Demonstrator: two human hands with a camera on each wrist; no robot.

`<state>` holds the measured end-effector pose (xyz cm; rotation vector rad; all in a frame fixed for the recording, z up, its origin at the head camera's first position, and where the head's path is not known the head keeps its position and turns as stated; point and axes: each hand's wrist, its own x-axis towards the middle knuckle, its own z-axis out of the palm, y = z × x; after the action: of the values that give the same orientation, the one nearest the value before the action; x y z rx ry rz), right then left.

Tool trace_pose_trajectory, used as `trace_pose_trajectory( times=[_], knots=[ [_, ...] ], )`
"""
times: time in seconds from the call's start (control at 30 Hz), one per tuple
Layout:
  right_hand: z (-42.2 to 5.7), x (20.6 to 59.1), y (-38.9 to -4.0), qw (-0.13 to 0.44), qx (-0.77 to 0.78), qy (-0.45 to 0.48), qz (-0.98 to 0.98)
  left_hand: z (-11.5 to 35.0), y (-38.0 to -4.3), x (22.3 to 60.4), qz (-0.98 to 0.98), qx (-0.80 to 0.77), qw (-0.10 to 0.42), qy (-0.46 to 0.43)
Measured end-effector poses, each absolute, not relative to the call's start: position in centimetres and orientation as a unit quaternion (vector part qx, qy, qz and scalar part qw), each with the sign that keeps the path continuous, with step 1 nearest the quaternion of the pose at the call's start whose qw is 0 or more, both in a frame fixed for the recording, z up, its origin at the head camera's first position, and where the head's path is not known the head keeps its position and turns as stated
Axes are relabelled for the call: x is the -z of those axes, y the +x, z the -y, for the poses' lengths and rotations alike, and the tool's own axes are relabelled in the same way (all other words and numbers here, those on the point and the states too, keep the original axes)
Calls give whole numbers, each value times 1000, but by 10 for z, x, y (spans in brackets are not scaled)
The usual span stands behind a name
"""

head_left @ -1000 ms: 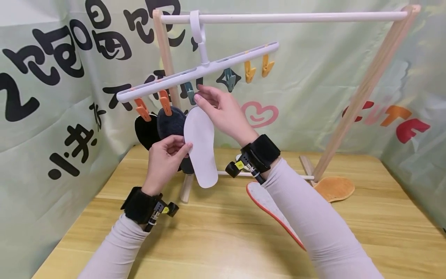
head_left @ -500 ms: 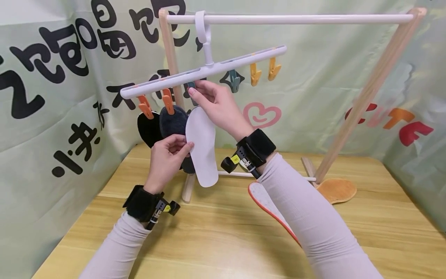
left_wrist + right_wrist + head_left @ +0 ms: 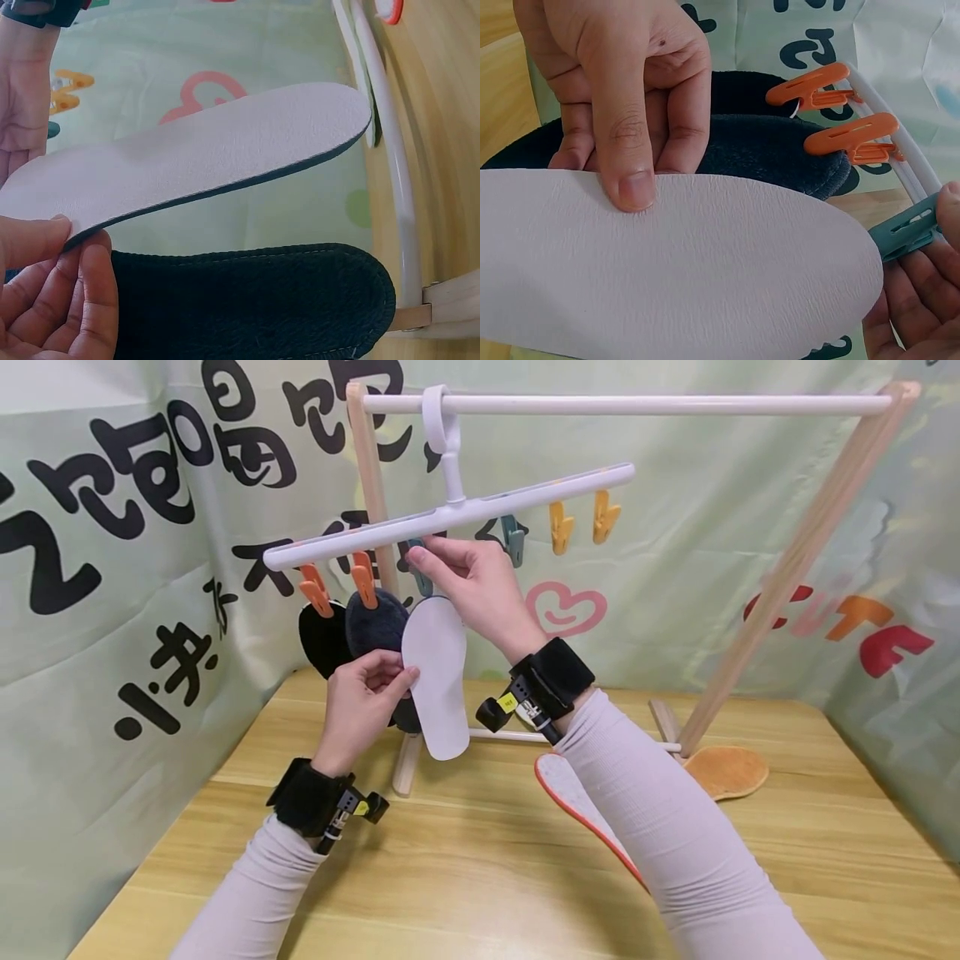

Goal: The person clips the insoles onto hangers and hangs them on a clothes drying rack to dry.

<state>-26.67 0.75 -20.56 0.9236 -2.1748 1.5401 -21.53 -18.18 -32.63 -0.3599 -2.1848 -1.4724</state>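
My left hand (image 3: 363, 706) pinches a white insole (image 3: 438, 685) by its left edge, thumb in front and fingers behind. In the left wrist view the insole (image 3: 202, 161) shows a dark underside along its edge. My right hand (image 3: 483, 589) pinches the handles of a teal clip (image 3: 904, 232) under the white hanger (image 3: 450, 516). That clip's lower end is right at the insole's rounded top. Beside it hang a dark blue plush insole (image 3: 377, 620) and a black insole (image 3: 324, 639), each from an orange clip (image 3: 365, 581).
The hanger tilts, right end higher, on the white rod (image 3: 637, 405) of a wooden rack (image 3: 802, 568). Another teal clip (image 3: 513, 541) and yellow clips (image 3: 561, 529) hang on it. A red-edged insole (image 3: 585, 806) and an orange insole (image 3: 727, 771) lie on the table (image 3: 465, 877).
My right thumb has moved up onto the teal clip's handles, and the clip now meets the insole's top. The hanger has swung slightly. My left hand keeps its pinch.
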Motion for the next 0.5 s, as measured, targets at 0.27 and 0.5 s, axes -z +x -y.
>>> trace_pose_trajectory(
  times=[0.27,0.5],
  knots=[
    [-8,208,-271,183,-549,329,746,180,-217,327,798,535,243,-135],
    [-7,208,-273,190,-561,335,732,180,-216,327,796,535,249,-134]
  ],
)
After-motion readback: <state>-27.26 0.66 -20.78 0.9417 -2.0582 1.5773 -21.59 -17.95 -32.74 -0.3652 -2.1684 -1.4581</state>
